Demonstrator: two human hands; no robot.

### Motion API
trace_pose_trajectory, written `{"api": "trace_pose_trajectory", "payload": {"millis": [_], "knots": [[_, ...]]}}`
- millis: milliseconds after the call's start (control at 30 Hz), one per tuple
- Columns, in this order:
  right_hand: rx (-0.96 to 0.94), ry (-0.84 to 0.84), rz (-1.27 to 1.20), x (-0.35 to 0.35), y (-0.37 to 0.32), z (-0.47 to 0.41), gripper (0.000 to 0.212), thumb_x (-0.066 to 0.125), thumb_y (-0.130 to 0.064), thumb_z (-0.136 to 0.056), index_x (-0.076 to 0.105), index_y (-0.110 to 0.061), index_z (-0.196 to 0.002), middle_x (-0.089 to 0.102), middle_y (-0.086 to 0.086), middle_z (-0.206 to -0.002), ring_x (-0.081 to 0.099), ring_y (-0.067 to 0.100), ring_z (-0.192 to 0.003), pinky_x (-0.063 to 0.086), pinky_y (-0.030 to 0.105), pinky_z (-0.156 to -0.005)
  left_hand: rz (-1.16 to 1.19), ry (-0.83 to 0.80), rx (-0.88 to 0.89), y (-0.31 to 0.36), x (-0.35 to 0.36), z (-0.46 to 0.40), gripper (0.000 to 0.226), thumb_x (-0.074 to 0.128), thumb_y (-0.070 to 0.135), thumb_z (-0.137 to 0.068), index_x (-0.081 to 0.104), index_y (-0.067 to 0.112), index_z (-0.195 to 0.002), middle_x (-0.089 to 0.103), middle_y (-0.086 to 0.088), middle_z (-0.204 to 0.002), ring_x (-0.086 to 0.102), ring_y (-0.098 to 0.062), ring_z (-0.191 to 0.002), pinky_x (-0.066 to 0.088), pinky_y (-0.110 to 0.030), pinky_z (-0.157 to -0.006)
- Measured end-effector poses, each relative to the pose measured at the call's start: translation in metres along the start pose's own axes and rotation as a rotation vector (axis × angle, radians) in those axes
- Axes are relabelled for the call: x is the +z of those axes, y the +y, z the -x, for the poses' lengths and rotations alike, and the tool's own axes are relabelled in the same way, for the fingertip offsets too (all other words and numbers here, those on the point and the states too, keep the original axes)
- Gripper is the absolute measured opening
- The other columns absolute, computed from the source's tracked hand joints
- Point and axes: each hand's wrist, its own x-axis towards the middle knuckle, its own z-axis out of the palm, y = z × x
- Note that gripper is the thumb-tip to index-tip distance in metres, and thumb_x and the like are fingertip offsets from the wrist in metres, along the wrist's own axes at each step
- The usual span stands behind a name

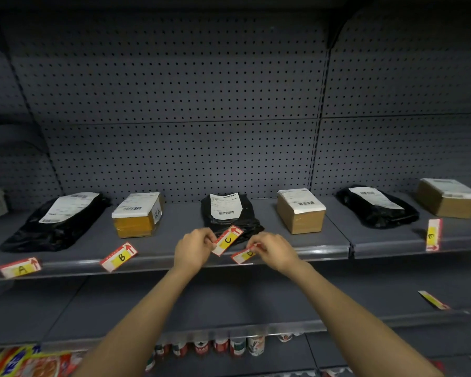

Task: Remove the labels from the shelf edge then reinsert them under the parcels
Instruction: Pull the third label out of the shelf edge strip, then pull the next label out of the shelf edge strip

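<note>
The left fingers [208,238] pinch the lower left end of label C [227,240], which tilts up to the right over the front of the middle black bag [230,213]. The right fingers [252,244] pinch label D [244,255] at its right end, just above the shelf edge [324,253]; its letter is partly hidden by the hand. The left hand [193,247] and right hand [276,250] are close together, and the two labels nearly touch.

Each label is white with a red border, a yellow patch with a handwritten letter, and a red arrow. Label B [118,257] lies tilted on the shelf in front of a taped box [138,214]. Label A [20,267] lies at the edge before the left black bag [56,221]. Label E [433,235] stands on end near the right bag [377,206], with a box [301,210] to its left and another box [449,197] behind it. One more label [433,299] lies on the lower shelf [229,303], letter unreadable.

The parcels carry white shipping slips with barcodes, too small to read.
</note>
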Motion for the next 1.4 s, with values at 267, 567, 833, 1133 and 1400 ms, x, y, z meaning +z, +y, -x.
{"api": "trace_pose_trajectory", "payload": {"millis": [267, 567, 833, 1133, 1400], "knots": [[-0.046, -0.043, 0.029, 0.0, 0.0, 0.002, 0.016, 0.053, -0.014, -0.092, 0.066, -0.02, -0.101, 0.065, 0.005, -0.105, 0.057, 0.024, -0.097, 0.04, 0.032, -0.087, 0.001, 0.022, 0.052, -0.006, 0.015, 0.001, 0.012, 0.06, 0.014, -0.086, 0.064, 0.025, -0.082, 0.069, 0.006, -0.079, 0.065, -0.015, -0.075, 0.056, -0.033, -0.065], [-0.027, -0.035, 0.053, 0.001, -0.002, 0.002, 0.018, 0.053, -0.017, -0.092, 0.065, -0.021, -0.105, 0.065, 0.005, -0.112, 0.056, 0.024, -0.104, 0.038, 0.034, -0.095, -0.11, -0.009, 0.12, -0.006, 0.025, 0.004, 0.02, 0.054, 0.012, -0.086, 0.067, 0.026, -0.09, 0.072, 0.001, -0.094, 0.066, -0.021, -0.087, 0.053, -0.033, -0.072], [0.018, 0.025, 0.08, -0.002, 0.007, 0.003, 0.018, 0.052, -0.017, -0.093, 0.066, -0.02, -0.104, 0.065, 0.006, -0.109, 0.058, 0.026, -0.101, 0.04, 0.034, -0.092, -0.308, 0.028, 0.152, -0.014, 0.024, 0.001, 0.022, 0.057, 0.014, -0.085, 0.07, 0.025, -0.098, 0.066, -0.005, -0.103, 0.057, -0.024, -0.102, 0.047, -0.033, -0.079], [0.188, 0.055, 0.161, -0.041, 0.063, 0.029, 0.018, 0.054, -0.018, -0.092, 0.066, -0.021, -0.105, 0.066, 0.006, -0.112, 0.058, 0.029, -0.103, 0.049, 0.038, -0.085, -0.187, 0.072, 0.277, 0.002, 0.014, -0.006, 0.025, 0.074, 0.029, -0.072, 0.055, 0.026, -0.087, 0.057, 0.008, -0.081, 0.057, -0.016, -0.084, 0.042, -0.028, -0.058], [0.223, 0.044, 0.218, -0.075, 0.119, 0.051, 0.016, 0.052, -0.016, -0.092, 0.065, -0.019, -0.101, 0.065, 0.009, -0.11, 0.059, 0.028, -0.1, 0.043, 0.036, -0.088, -0.095, 0.095, 0.391, 0.09, 0.058, -0.005, 0.023, 0.071, 0.031, -0.075, 0.057, 0.025, -0.092, 0.06, 0.004, -0.091, 0.057, -0.018, -0.091, 0.045, -0.03, -0.068]]}}
